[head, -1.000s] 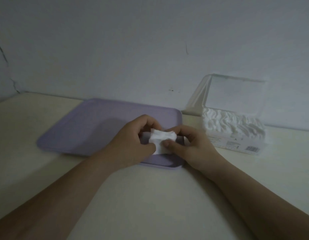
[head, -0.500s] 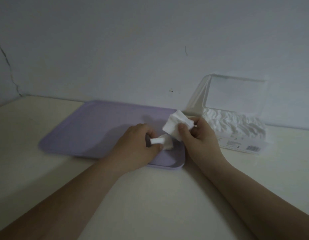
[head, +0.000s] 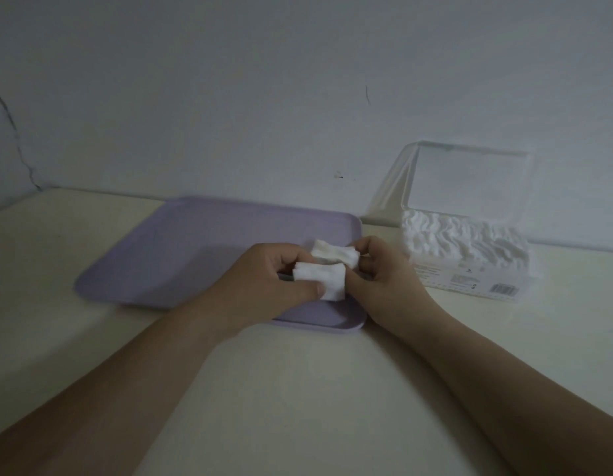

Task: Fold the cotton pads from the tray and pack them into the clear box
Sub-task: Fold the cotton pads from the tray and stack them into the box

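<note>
Two white cotton pads are held over the right end of the lilac tray [head: 181, 255]. My left hand [head: 270, 283] pinches the nearer cotton pad [head: 320, 280] between thumb and fingers. My right hand [head: 384, 273] holds the farther cotton pad [head: 336, 254] by its right edge. Both hands touch at the pads. To the right stands the clear box [head: 466, 269], its lid [head: 470, 180] tipped up against the wall, packed with folded white pads.
The tray and box rest on a cream tabletop [head: 298, 389] that meets a pale wall [head: 263, 97] close behind. A barcode label [head: 502, 288] shows on the box front.
My right hand came back down from near the box with its pad and now meets my left hand over the tray. The left hand's pad is now spread flat rather than bunched.
</note>
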### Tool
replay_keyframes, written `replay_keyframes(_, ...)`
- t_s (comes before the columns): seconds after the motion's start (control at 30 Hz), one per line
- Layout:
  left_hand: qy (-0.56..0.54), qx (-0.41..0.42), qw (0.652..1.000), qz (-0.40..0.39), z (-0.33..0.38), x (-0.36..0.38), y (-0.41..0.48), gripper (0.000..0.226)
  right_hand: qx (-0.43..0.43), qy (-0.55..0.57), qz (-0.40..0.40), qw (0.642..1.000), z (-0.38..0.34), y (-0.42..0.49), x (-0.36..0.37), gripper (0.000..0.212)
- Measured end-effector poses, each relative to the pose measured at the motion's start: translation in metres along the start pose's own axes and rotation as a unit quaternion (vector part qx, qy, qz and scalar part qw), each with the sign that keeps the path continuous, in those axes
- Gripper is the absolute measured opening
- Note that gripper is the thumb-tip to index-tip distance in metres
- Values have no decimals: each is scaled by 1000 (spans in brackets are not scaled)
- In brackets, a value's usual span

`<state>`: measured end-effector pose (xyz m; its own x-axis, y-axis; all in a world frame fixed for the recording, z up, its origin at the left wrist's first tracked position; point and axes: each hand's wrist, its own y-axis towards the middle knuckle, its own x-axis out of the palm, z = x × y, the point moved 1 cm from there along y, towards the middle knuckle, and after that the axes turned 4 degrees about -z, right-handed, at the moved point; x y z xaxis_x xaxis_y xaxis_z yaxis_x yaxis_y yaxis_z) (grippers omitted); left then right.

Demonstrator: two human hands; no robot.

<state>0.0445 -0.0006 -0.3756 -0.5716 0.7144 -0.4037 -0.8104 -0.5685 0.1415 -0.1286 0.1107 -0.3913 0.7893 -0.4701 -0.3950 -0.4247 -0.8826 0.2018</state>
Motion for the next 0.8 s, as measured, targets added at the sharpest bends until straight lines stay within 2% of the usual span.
replay_keyframes(0.1, -8, -7, 1000, 2, 0, 2, 1, 12, -12, 20, -20, 1000, 1, 0, -2, 15)
replay_keyframes(0.23, 59, 9, 998, 33, -3, 6, 2, 5, -32, 6, -72, 997, -2, -2, -4, 17)
replay_keyframes(0.5, 25, -7, 997, 70, -5, 6, 3, 13, -17, 60, -120, 991, -2, -3, -2, 19)
replay_keyframes(0.63, 17, -11, 994, 103, -5, 4, 3, 17, -4, 107, -137, 985, -1, -3, -4, 34)
replay_keyframes(0.7, 24, -15, 993, 114, -5, 5, 4, 21, -24, 52, -148, 987, -4, -6, -5, 33)
replay_keyframes(0.8, 35, -15, 991, 124, -3, 4, 4, 33, -58, -44, -104, 992, -6, -6, -2, 24)
